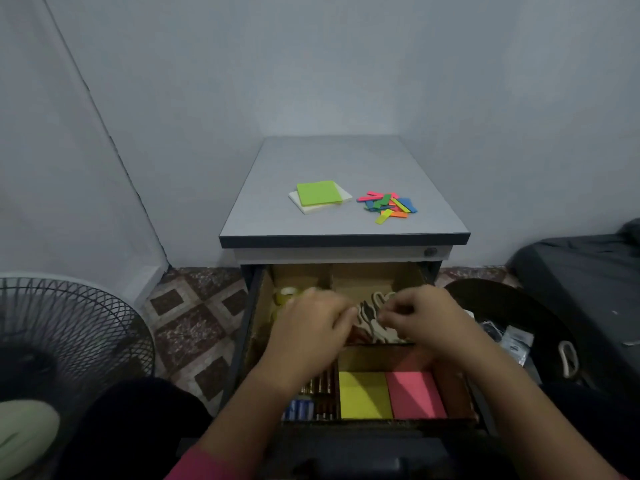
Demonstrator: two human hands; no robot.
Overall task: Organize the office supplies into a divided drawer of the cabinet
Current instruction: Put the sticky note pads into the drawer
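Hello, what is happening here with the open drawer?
A person is sorting office supplies into the divided drawer of a small cabinet. Both hands, the left hand and the right hand, are in a middle compartment handling some pale, blurred pieces. A yellow pad and a pink pad already lie in a front compartment. On the cabinet top, a green sticky pad and a pile of coloured strips still wait.
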